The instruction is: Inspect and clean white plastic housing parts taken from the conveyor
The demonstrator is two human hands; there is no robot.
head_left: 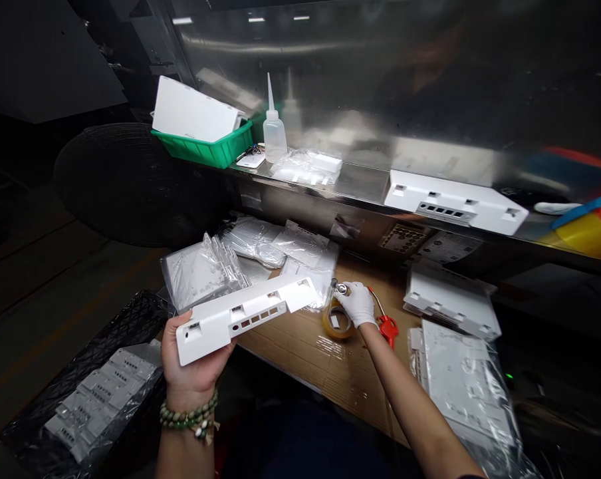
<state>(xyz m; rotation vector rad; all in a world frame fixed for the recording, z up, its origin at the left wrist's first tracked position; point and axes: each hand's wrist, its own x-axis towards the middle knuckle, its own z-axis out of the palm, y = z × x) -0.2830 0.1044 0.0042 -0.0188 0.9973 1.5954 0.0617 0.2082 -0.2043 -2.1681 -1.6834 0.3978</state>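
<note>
A white plastic housing [250, 314] with a row of port openings is tilted in my bare left hand [193, 362], whose fingers wrap round its left end. My right hand [356, 304], in a white glove, is closed round a small metallic object [341, 289] above the cardboard. A roll of tape [337, 324] lies just below those fingers. Right of the glove rests a red-handled tool [388, 328].
Bagged white parts [195, 269] lie behind the housing, more [470, 386] at the right. A black crate [26, 422] stands lower left. The steel shelf [363, 183] holds a green bin [205, 148], a bottle [274, 136] and another housing [455, 203].
</note>
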